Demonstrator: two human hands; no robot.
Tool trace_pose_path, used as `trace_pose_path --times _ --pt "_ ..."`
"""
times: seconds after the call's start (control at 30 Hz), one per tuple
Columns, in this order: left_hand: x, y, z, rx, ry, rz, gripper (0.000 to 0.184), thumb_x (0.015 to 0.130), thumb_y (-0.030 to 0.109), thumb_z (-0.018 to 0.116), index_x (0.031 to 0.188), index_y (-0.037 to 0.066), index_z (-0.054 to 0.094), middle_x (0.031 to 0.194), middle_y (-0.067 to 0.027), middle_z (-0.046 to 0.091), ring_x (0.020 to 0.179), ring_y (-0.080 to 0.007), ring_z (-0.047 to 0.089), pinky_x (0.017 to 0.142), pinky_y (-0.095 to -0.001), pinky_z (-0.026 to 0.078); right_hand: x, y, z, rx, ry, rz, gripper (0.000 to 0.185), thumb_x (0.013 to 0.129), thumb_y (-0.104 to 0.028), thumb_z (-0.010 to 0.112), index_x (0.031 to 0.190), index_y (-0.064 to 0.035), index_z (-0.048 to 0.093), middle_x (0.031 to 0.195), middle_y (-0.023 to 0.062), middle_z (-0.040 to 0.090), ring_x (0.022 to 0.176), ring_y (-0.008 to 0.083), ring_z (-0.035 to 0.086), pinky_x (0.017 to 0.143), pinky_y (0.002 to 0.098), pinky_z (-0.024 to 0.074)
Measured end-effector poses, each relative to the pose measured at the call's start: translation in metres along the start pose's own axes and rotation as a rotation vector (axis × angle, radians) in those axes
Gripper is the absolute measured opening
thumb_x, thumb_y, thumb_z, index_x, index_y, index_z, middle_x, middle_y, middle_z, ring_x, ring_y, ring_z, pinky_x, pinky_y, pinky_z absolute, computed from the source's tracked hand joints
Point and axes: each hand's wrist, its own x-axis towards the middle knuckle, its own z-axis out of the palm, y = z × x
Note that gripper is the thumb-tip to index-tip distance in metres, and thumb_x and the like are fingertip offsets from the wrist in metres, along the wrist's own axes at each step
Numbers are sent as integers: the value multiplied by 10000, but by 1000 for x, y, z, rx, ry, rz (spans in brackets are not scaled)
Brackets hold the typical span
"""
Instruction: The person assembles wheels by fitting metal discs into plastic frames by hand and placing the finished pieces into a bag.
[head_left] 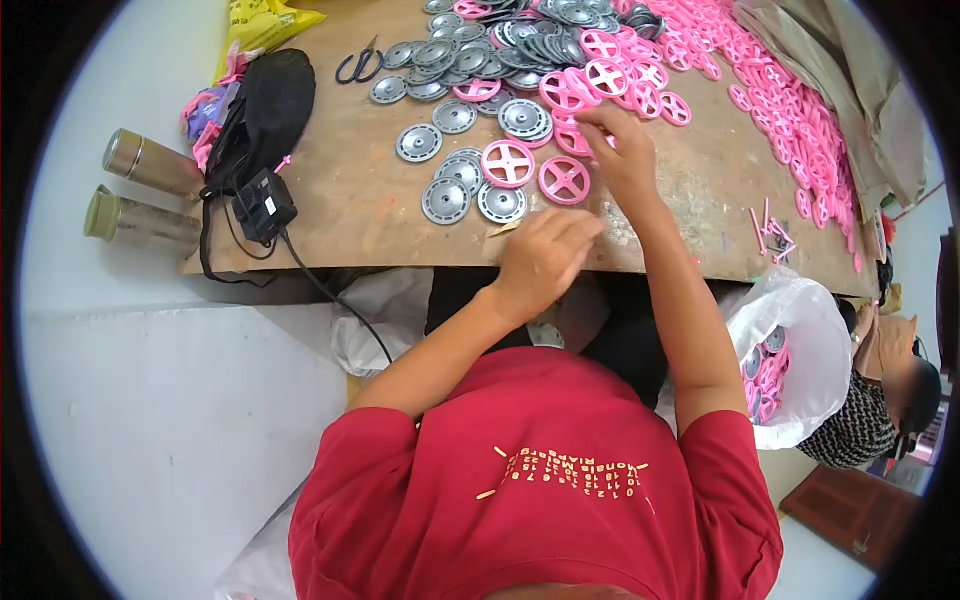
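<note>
My right hand point(625, 155) reaches over the pink wheels, its fingertips by a four-spoked pink wheel point(572, 140) and thumb and finger apart. Whether it touches that wheel I cannot tell. Close to the table's front edge, my left hand point(548, 258) has its fingers bent together, and what they hold, if anything, is hidden. Just beyond it lie another pink wheel point(564, 179) and a grey disc point(502, 203) with slots round its rim. A pink wheel point(508, 163) rests beside them, near more grey discs point(446, 200).
Grey discs point(470, 60) and pink wheels are heaped at the back of the table point(360, 200). A large pink pile point(800, 130) spreads along the right. Scissors point(360, 65), a black bag point(275, 100) and flasks point(150, 165) are left. A lined bin point(820, 370) and another person point(860, 430) are right.
</note>
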Motion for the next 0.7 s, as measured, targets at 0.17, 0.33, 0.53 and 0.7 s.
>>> trace_pose_path --times 0.17,0.33,0.53,0.7 --pt "6 -24 -51 310 76 -106 280 760 65 643 1038 61 617 1013 -96 615 919 -295 571 802 -400 451 23 -3 45 -373 -62 -390 283 765 -277 692 972 -84 685 902 83 655 894 284 576 800 391 445" --pt "20 -60 -68 478 112 -215 312 755 151 679 1052 73 619 1032 -84 607 937 -291 549 812 -413 430 28 4 51 -501 -151 -353 262 752 -320 694 912 -113 695 884 48 655 871 248 573 778 396 417" --pt "46 -66 -66 545 -144 -335 458 718 259 724 1123 83 600 990 -67 641 922 -276 554 808 -426 379 22 8 41 -634 -107 -348 207 793 -291 658 946 -154 687 864 -5 651 829 202 576 723 382 370" --pt "44 -74 -61 503 -113 -348 423 735 167 690 1144 126 589 937 -58 661 899 -276 566 782 -434 382 26 23 39 -593 -115 -305 190 794 -278 660 931 -147 676 855 1 653 843 199 586 740 370 373"
